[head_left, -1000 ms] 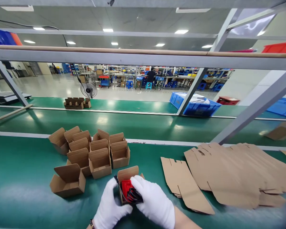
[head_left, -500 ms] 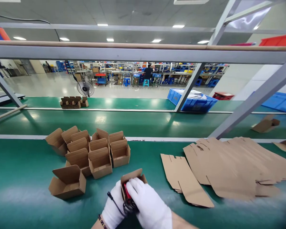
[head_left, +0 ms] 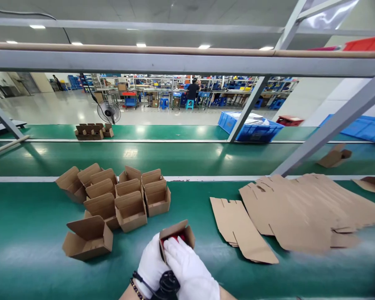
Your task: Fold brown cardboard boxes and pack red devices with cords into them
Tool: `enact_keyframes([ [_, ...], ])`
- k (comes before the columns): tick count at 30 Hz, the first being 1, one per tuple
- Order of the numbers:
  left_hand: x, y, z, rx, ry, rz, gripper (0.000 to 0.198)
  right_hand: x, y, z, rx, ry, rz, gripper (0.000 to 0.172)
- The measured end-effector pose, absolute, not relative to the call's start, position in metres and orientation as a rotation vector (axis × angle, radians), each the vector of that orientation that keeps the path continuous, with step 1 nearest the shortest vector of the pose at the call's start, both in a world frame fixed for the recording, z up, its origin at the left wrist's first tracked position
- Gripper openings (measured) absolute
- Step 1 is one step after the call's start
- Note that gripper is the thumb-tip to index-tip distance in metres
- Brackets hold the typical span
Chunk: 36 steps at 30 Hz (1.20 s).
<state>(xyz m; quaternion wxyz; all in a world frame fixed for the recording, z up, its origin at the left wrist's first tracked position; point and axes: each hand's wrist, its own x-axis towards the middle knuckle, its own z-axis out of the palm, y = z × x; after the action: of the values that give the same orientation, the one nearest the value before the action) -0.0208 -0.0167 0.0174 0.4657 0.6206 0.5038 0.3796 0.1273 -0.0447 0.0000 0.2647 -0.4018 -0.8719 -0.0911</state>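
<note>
A small cardboard box (head_left: pixel 190 236) with its flap up is in front of me. My left hand (head_left: pixel 151 262), in a white glove, is closed around its left side. Inside it a red item (head_left: pixel 175 239) partly shows; its kind is hidden. My right hand (head_left: pixel 187 264), also white-gloved, reaches over the opening, its fingers stretched flat against the red item. A coiled black cable (head_left: pixel 169 282) with a plug end lies between my wrists, over a dark object I cannot make out.
Several open cardboard boxes (head_left: pixel 130 208) stand to the left on the green bench (head_left: pixel 25 225). Flat cardboard blanks (head_left: pixel 300 212) lie in a pile on the right, with a smaller stack (head_left: pixel 242 227) beside them. A blue crate (head_left: pixel 259 132) sits behind a metal post (head_left: pixel 250 106).
The coiled cable has slid down towards my wrists, away from the box. My right fingers have flattened over the red item, which now sits further inside the box. The view has shifted slightly.
</note>
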Motion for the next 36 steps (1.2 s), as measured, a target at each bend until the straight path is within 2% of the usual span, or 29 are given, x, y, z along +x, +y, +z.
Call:
enact_keyframes([
  [5, -0.02, -0.016, 0.021, 1.58, 1.201, 0.924, 0.053, 0.145, -0.055, 0.007, -1.134, -2.299, -0.415, 0.045],
  [12, -0.018, -0.019, 0.031, 1.605, 1.226, 0.915, 0.031, 0.132, -0.047, 0.034, -1.44, -2.416, 0.022, 0.047],
  [16, -0.019, -0.016, 0.022, 1.669, 1.267, 0.868, 0.033, 0.129, -0.038, 0.051, -1.226, -2.486, 0.161, 0.042],
  [18, -0.02, -0.016, 0.024, 1.662, 1.285, 0.861, 0.038, 0.132, -0.042, 0.05, -1.096, -2.358, 0.021, 0.037],
  [22, -0.029, -0.031, 0.047, 1.728, 1.419, 0.706, 0.041, 0.147, -0.062, 0.044, -1.066, -2.117, -0.335, 0.048],
  [26, -0.038, -0.05, 0.066, 1.596, 1.32, 0.493, 0.027, 0.153, -0.074, 0.048, -1.179, -2.158, -0.408, 0.034],
  [28, -0.037, -0.055, 0.067, 1.486, 1.148, 0.537, 0.03, 0.147, -0.074, 0.048, -1.164, -2.194, -0.432, 0.035],
  [32, -0.034, -0.056, 0.062, 1.248, 1.185, 0.663, 0.05, 0.134, -0.077, 0.04, -1.059, -2.281, -0.246, 0.031],
  [36, -0.036, -0.055, 0.061, 1.349, 1.319, 0.657, 0.045, 0.138, -0.082, 0.042, -0.987, -2.275, -0.023, 0.03],
])
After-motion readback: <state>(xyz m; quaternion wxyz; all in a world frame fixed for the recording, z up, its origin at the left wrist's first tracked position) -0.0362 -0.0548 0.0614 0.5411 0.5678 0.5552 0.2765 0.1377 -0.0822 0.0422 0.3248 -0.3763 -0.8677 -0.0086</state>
